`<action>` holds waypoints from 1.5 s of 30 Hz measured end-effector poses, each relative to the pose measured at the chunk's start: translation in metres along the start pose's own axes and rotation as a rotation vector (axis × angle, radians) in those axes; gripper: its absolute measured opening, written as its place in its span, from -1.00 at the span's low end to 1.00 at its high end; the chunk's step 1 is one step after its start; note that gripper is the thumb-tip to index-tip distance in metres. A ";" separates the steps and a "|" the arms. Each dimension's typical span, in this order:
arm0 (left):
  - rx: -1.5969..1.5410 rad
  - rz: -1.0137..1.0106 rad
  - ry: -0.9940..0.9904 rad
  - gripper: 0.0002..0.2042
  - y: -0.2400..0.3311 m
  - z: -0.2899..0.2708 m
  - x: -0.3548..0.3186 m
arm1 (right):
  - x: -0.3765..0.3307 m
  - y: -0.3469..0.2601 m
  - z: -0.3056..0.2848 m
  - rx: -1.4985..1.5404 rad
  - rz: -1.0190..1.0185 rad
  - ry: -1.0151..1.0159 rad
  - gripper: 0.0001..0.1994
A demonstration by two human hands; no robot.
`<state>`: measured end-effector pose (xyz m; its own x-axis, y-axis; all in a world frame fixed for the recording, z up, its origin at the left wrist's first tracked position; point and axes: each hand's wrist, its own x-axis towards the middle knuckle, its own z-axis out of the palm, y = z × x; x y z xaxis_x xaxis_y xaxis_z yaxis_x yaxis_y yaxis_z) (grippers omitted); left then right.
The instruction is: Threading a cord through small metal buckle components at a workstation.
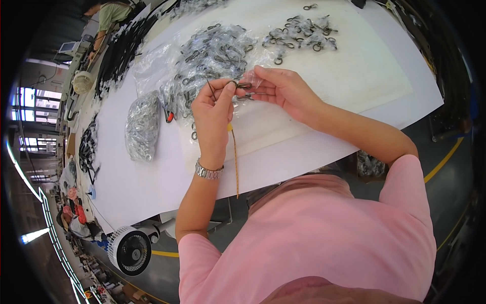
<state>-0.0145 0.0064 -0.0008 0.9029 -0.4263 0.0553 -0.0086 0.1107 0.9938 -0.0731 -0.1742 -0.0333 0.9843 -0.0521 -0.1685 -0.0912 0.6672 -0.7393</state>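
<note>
Over the white table, my left hand (215,109) pinches a dark metal snap hook (244,85) between thumb and forefinger. A thin dark pointed piece (210,89) sticks up from the same hand; its kind is not clear. My right hand (291,93) comes in from the right, its thumb and fingers curled around a bit of clear plastic wrap (251,77) beside the hook. Another dark metal piece (247,96) shows by the right fingertips. Just beyond both hands lies a large heap of plastic-wrapped metal hooks (212,53).
A smaller group of hooks (304,33) lies far right. Left of my hands are a filled clear bag (143,126) and a tool with an orange-and-black handle (169,117). A yellow measuring tape (235,162) runs to the table's front edge. A fan (132,251) stands lower left; a co-worker (112,16) is far left.
</note>
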 end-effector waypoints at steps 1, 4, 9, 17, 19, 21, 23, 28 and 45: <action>0.001 -0.001 -0.001 -0.87 0.001 0.001 -0.001 | -0.001 -0.001 0.001 -0.013 -0.002 -0.012 -0.65; 0.054 0.016 0.017 -0.87 0.001 0.005 -0.003 | -0.004 -0.003 0.003 -0.027 -0.014 -0.023 -0.64; 0.523 0.238 0.033 -0.90 -0.008 0.004 -0.004 | -0.003 0.000 0.002 -0.029 -0.011 -0.056 -0.65; 0.309 -0.009 -0.013 -0.85 -0.002 0.000 -0.002 | -0.005 -0.001 0.000 -0.029 -0.013 -0.032 -0.65; 0.190 -0.051 0.003 -0.84 -0.002 0.000 -0.002 | -0.004 0.001 0.001 -0.022 -0.008 -0.011 -0.66; 0.099 -0.056 0.012 -0.82 -0.002 0.003 -0.003 | -0.003 0.002 0.001 -0.016 -0.002 0.009 -0.66; 0.118 -0.038 0.010 -0.82 -0.004 0.006 -0.004 | -0.003 0.001 0.000 -0.034 -0.005 -0.076 -0.67; 0.189 -0.017 0.013 -0.82 -0.010 0.008 -0.004 | -0.005 0.002 0.005 -0.105 -0.046 -0.078 -0.67; 0.026 -0.134 -0.264 -0.90 0.006 -0.012 0.006 | -0.006 -0.010 0.003 -0.293 0.041 -0.262 -0.53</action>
<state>-0.0045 0.0152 0.0042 0.7539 -0.6546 -0.0565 0.0890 0.0165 0.9959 -0.0771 -0.1786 -0.0227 0.9808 0.1864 -0.0575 -0.1329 0.4227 -0.8965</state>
